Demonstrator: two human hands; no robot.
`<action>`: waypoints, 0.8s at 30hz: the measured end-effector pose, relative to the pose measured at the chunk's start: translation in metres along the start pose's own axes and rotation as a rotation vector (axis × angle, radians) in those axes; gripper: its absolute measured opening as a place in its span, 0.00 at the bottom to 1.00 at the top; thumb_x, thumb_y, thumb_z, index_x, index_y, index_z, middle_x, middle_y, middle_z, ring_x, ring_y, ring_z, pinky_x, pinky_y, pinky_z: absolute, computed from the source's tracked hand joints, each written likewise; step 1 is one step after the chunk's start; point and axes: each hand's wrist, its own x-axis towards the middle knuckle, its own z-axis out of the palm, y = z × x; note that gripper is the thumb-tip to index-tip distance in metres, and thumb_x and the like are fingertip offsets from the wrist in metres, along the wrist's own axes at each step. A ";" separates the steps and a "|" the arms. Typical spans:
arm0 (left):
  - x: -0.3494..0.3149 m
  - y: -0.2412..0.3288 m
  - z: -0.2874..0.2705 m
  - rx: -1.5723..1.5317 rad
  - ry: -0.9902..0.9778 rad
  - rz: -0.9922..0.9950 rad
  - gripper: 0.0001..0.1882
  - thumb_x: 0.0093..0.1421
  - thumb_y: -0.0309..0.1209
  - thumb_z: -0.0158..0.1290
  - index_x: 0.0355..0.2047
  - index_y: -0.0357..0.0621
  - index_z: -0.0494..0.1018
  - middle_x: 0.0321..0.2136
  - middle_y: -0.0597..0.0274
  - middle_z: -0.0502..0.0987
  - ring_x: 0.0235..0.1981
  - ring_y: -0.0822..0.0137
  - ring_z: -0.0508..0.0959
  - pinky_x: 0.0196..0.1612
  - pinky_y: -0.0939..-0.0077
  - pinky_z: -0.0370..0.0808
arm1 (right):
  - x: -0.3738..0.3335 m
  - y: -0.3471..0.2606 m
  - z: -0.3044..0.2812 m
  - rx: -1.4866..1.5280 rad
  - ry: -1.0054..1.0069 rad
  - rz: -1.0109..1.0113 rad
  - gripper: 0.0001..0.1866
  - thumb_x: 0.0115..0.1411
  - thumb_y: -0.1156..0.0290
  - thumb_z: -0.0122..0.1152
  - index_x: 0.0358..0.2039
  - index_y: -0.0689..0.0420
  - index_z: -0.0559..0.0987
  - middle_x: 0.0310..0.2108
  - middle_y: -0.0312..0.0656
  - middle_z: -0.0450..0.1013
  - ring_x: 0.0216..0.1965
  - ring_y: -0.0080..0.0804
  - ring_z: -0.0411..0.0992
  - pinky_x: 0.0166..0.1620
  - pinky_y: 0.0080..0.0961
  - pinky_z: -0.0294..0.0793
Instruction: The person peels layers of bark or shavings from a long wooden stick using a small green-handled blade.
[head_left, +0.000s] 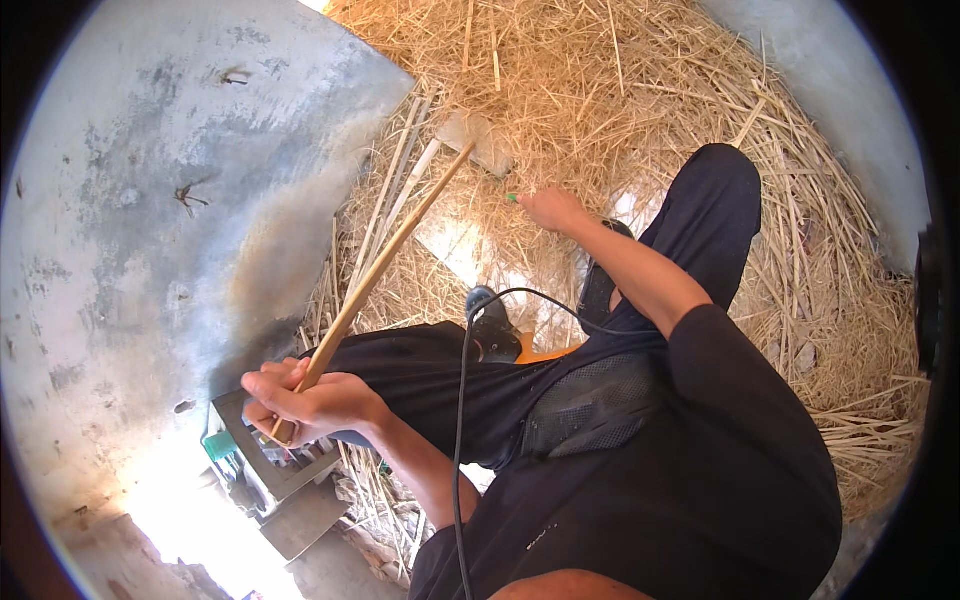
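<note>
My left hand (pixel 318 402) is closed round the lower end of a long bamboo stick (pixel 400 235), which slants up and away to the right across my left leg. The stick's far tip hangs near a pale flat block (pixel 478 143) on the shavings. Beyond my knees, my right hand (pixel 555 211) is closed, with a small green end (pixel 512 198) poking out at its fingers. The rest of that green-ended thing is hidden in the fist. My right hand and the stick are apart.
Fine shavings (pixel 570 70) are heaped at the far side, with loose split strips (pixel 810 180) along the right. A stained wall (pixel 150 200) stands on the left, above an open box (pixel 290 485) of small items. A black cable (pixel 462 400) crosses my lap.
</note>
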 end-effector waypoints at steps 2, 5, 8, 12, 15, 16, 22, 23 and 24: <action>0.006 -0.002 0.002 0.021 -0.092 0.009 0.20 0.65 0.35 0.44 0.16 0.50 0.52 0.09 0.71 0.55 0.12 0.80 0.58 0.18 0.87 0.59 | 0.013 0.006 -0.006 0.255 0.071 0.134 0.20 0.65 0.60 0.37 0.51 0.55 0.70 0.33 0.54 0.74 0.36 0.46 0.75 0.38 0.38 0.74; 0.017 0.003 0.007 0.140 -0.210 0.078 0.21 0.66 0.47 0.38 0.20 0.50 0.54 0.12 0.69 0.59 0.15 0.79 0.63 0.21 0.87 0.66 | 0.010 -0.021 -0.020 0.587 0.144 0.097 0.24 0.65 0.55 0.38 0.49 0.62 0.70 0.27 0.52 0.74 0.31 0.43 0.74 0.34 0.37 0.72; 0.028 -0.001 0.030 -0.098 -0.262 0.101 0.21 0.65 0.50 0.38 0.21 0.50 0.54 0.11 0.70 0.58 0.13 0.78 0.63 0.21 0.86 0.67 | -0.011 -0.062 -0.048 0.735 0.295 -0.144 0.25 0.65 0.53 0.39 0.46 0.62 0.71 0.20 0.49 0.71 0.23 0.39 0.70 0.30 0.37 0.68; 0.044 0.005 0.023 -0.350 -0.477 -0.130 0.27 0.63 0.58 0.32 0.20 0.48 0.57 0.11 0.72 0.50 0.10 0.78 0.51 0.14 0.82 0.55 | -0.058 -0.107 -0.077 0.836 0.215 -0.338 0.23 0.65 0.52 0.40 0.39 0.62 0.71 0.16 0.42 0.65 0.19 0.29 0.65 0.24 0.31 0.62; 0.033 0.013 0.027 -0.477 -0.457 -0.107 0.35 0.57 0.67 0.26 0.18 0.46 0.57 0.11 0.73 0.47 0.11 0.78 0.45 0.14 0.82 0.46 | -0.114 -0.134 -0.095 0.934 0.197 -0.435 0.20 0.65 0.56 0.41 0.37 0.61 0.71 0.14 0.44 0.63 0.16 0.31 0.64 0.22 0.32 0.61; 0.029 0.015 0.026 -0.536 -0.488 -0.082 0.37 0.56 0.69 0.25 0.17 0.46 0.57 0.11 0.73 0.47 0.11 0.78 0.45 0.14 0.82 0.45 | -0.133 -0.141 -0.102 0.943 0.173 -0.430 0.19 0.66 0.57 0.41 0.35 0.62 0.71 0.13 0.45 0.63 0.15 0.34 0.64 0.22 0.33 0.61; 0.017 0.019 0.013 -0.834 -0.617 -0.244 0.25 0.64 0.47 0.30 0.13 0.49 0.51 0.09 0.69 0.49 0.09 0.77 0.44 0.13 0.78 0.42 | -0.191 -0.149 -0.093 0.831 0.270 -0.558 0.19 0.66 0.61 0.40 0.29 0.63 0.71 0.15 0.54 0.65 0.19 0.54 0.66 0.23 0.40 0.64; 0.017 0.016 0.010 -0.867 -0.652 -0.243 0.25 0.64 0.47 0.30 0.13 0.49 0.51 0.09 0.69 0.49 0.09 0.77 0.43 0.13 0.78 0.42 | -0.195 -0.147 -0.089 0.812 0.261 -0.543 0.19 0.66 0.61 0.40 0.29 0.63 0.71 0.16 0.55 0.65 0.20 0.56 0.67 0.24 0.40 0.64; 0.016 0.015 0.008 -0.905 -0.685 -0.241 0.25 0.64 0.47 0.31 0.13 0.49 0.51 0.08 0.68 0.50 0.09 0.76 0.43 0.13 0.77 0.42 | -0.193 -0.142 -0.086 0.791 0.237 -0.484 0.19 0.66 0.61 0.40 0.29 0.63 0.71 0.16 0.55 0.65 0.20 0.55 0.67 0.24 0.40 0.64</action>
